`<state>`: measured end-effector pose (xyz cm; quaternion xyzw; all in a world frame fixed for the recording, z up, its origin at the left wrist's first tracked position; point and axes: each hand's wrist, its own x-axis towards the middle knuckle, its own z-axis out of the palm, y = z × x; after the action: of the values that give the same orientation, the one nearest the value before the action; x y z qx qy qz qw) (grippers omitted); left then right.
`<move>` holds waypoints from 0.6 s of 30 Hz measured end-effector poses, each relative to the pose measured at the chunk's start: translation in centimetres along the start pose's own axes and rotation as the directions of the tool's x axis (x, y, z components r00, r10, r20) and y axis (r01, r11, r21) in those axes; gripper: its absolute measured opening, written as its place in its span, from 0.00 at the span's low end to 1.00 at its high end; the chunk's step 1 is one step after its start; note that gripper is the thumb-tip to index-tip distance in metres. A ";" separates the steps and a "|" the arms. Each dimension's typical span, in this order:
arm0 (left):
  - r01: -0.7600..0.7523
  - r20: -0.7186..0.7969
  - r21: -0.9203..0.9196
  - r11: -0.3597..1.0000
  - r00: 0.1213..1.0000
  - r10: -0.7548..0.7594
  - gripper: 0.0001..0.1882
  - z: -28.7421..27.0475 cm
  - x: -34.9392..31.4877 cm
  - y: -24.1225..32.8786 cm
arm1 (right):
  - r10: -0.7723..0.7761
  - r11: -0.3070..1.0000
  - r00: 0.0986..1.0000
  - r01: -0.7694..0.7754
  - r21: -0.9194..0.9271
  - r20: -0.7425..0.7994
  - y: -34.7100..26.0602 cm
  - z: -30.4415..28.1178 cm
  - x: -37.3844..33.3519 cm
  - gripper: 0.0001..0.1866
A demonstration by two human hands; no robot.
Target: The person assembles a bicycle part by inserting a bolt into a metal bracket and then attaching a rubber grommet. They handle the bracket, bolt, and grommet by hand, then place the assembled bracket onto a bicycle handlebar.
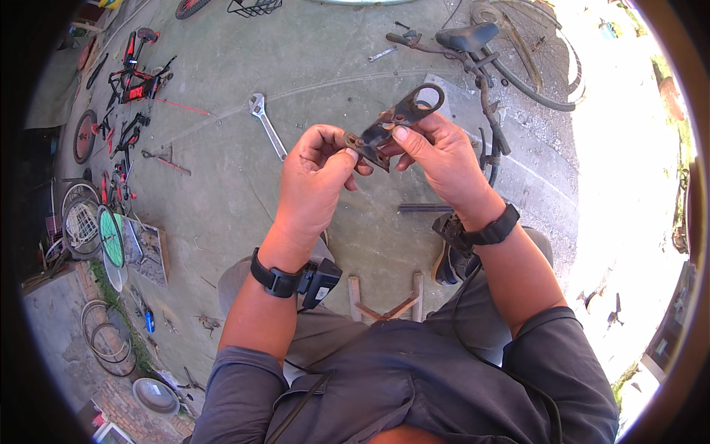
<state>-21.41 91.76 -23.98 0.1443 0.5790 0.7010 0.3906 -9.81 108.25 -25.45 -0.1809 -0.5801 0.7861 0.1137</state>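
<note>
A dark, worn metal bracket (379, 133) with a ring at one end is held up between my two hands over the concrete floor. The ring points to the far right. My left hand (312, 174) pinches the narrower, rusty end between thumb and curled fingers. On the other side, my right hand (447, 161) grips the bracket near its middle, thumb on top, just below the ring. Some of the fingers behind the bracket are hidden. Beyond my left hand an adjustable wrench (268, 127) lies on the floor.
At the far right lies a bicycle frame with a black saddle (468, 35) and a loose wheel (573, 103). A small spanner (382, 54) is near it. Red-and-black bike parts (137, 89) and wheels spread along the left. A wooden stool (384, 313) shows between my legs.
</note>
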 end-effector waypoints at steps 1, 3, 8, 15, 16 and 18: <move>0.001 0.001 -0.004 1.000 1.000 -0.001 0.05 0.0 0.0 0.0 | -0.007 1.000 1.000 0.007 -0.004 0.004 0.0 0.0 0.0 0.13; 0.002 0.004 -0.015 1.000 1.000 -0.002 0.04 0.0 -0.1 0.0 | -0.009 1.000 1.000 0.009 -0.001 0.003 -0.1 0.1 0.0 0.13; 0.007 0.006 -0.001 1.000 1.000 -0.007 0.07 -0.1 0.0 -0.1 | 0.014 1.000 1.000 -0.014 0.013 0.003 -0.2 0.2 -0.2 0.14; 0.061 0.031 -0.020 0.998 0.998 -0.060 0.07 -0.3 0.0 0.1 | 0.016 1.000 0.999 -0.016 0.023 0.029 -0.4 0.2 -0.1 0.14; 0.070 0.034 -0.031 0.997 0.997 -0.069 0.07 -0.3 0.0 0.2 | 0.017 1.000 0.999 -0.018 0.021 0.031 -0.4 0.2 -0.2 0.14; 0.085 0.041 -0.041 0.996 0.996 -0.083 0.07 -0.3 0.0 0.2 | 0.013 0.999 0.999 -0.014 0.034 0.042 -0.4 0.2 -0.2 0.14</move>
<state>-21.70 91.60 -23.85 0.1249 0.5617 0.6932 0.4340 -9.71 108.10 -24.94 -0.1666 -0.5675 0.8002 0.0994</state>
